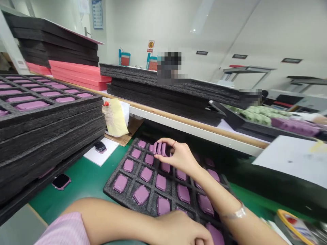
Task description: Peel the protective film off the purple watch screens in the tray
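Note:
My right hand (176, 151) pinches a small stack of purple watch cases (159, 149) between thumb and fingers, above the far side of a black foam tray (129, 200). Purple watch cases (141, 194) lie in the tray's square compartments, most of them back side up. Across the near part of the tray reaches my left hand (186, 229), its fingers curled at the bottom edge of the view. Whatever those fingers hold, if anything, is hidden. Both forearms cover part of the tray.
At left stands a tall stack of foam trays (63, 126) with more purple cases. A dark-faced watch case (61, 181) lies on the green table (84, 183); another watch case (100, 147) rests on a white card. A shelf edge (178, 122) crosses behind. Tape rolls (293, 226) sit at right.

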`<action>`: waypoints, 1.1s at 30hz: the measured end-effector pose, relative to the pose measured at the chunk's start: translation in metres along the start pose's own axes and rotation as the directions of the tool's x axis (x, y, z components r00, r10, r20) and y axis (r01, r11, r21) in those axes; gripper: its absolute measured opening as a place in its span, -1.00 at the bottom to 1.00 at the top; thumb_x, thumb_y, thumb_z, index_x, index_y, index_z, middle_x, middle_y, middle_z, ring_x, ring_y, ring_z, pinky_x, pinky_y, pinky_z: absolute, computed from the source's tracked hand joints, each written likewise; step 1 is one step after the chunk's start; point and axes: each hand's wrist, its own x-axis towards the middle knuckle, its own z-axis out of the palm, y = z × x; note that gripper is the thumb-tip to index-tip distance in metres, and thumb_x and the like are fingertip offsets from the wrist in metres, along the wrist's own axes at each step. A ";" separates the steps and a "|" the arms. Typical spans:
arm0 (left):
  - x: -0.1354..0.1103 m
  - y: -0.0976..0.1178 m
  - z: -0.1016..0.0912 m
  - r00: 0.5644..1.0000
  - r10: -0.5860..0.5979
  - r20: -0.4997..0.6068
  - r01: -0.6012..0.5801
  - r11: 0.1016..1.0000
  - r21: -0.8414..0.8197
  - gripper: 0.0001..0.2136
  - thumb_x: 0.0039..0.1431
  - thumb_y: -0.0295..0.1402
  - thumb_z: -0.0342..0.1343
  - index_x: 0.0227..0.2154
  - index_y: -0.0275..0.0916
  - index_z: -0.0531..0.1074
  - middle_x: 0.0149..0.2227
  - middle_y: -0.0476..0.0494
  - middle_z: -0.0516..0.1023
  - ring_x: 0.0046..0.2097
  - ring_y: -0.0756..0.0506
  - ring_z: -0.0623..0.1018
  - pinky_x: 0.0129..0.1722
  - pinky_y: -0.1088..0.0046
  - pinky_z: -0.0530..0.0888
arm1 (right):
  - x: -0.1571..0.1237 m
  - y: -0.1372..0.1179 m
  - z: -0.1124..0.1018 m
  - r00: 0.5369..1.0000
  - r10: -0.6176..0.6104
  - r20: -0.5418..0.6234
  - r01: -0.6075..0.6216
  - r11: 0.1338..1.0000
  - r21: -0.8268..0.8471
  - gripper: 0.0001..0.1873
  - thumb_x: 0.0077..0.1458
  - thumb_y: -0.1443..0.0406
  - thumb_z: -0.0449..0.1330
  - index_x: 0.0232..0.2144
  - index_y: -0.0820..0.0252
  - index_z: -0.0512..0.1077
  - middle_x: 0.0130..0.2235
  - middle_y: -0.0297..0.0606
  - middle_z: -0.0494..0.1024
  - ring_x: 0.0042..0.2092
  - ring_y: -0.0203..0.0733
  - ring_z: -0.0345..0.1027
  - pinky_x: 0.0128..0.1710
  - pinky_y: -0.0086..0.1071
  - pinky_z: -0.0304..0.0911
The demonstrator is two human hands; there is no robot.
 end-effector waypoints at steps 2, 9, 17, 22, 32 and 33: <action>-0.001 0.006 0.002 0.989 -0.022 -0.145 -0.003 0.985 -0.173 -0.78 -0.03 -0.25 0.39 -0.45 -0.23 0.49 -0.54 0.08 0.45 -0.51 0.02 0.41 -0.43 0.54 0.34 | -0.041 -0.011 -0.016 0.993 -0.054 -0.106 0.060 0.997 0.053 -0.53 0.01 0.21 0.46 -0.01 0.08 0.49 -0.20 -0.37 0.62 -0.32 -0.17 0.53 -0.27 -0.36 0.48; -0.007 0.051 -0.011 0.941 -0.095 -0.324 -0.111 0.819 -0.563 -0.34 0.28 0.21 -0.18 0.06 -0.31 0.36 -0.10 -0.31 0.57 -0.14 -0.16 0.59 -0.12 0.31 0.52 | -0.135 -0.033 -0.051 0.897 -0.201 -0.393 0.246 0.967 0.067 -0.57 0.09 0.30 0.39 0.01 0.05 0.43 -0.10 -0.32 0.61 -0.11 -0.14 0.53 -0.03 -0.33 0.47; -0.027 0.109 -0.006 0.977 -0.085 -0.198 -0.065 0.759 -0.647 -0.29 0.19 0.21 0.15 0.07 -0.39 0.44 -0.13 -0.39 0.62 0.01 -0.33 0.59 0.05 0.11 0.50 | -0.168 -0.039 -0.052 0.852 -0.140 -0.504 0.279 0.937 0.212 -0.40 0.10 0.39 0.38 0.17 0.07 0.35 0.07 -0.18 0.56 0.05 -0.06 0.52 0.09 -0.25 0.50; -0.024 0.111 0.001 0.948 -0.160 -0.275 -0.065 0.748 -0.660 -0.36 0.09 0.19 0.27 -0.04 -0.32 0.50 -0.15 -0.27 0.64 -0.09 -0.20 0.63 -0.07 0.35 0.55 | -0.175 -0.039 -0.052 0.900 -0.041 -0.434 0.258 0.853 0.454 -0.12 0.10 0.36 0.45 0.34 -0.03 0.14 0.13 -0.20 0.52 0.15 -0.03 0.45 0.11 -0.24 0.50; -0.027 0.105 0.001 0.947 -0.187 -0.261 -0.026 0.766 -0.642 -0.27 0.12 0.26 0.18 -0.03 -0.42 0.45 -0.11 -0.41 0.62 -0.06 -0.28 0.63 -0.02 0.22 0.54 | -0.175 -0.030 -0.050 0.896 -0.088 -0.436 0.289 0.860 0.421 -0.01 0.16 0.30 0.42 0.44 -0.09 -0.05 0.11 -0.25 0.55 0.10 -0.03 0.49 -0.05 -0.31 0.60; -0.027 0.105 0.000 0.949 -0.185 -0.257 -0.023 0.769 -0.638 -0.27 0.13 0.27 0.17 -0.03 -0.42 0.45 -0.11 -0.42 0.62 -0.07 -0.28 0.63 -0.03 0.23 0.54 | -0.174 -0.031 -0.050 0.898 -0.087 -0.431 0.286 0.860 0.423 -0.02 0.17 0.28 0.42 0.44 -0.10 -0.05 0.14 -0.24 0.53 0.10 -0.04 0.50 -0.10 -0.34 0.62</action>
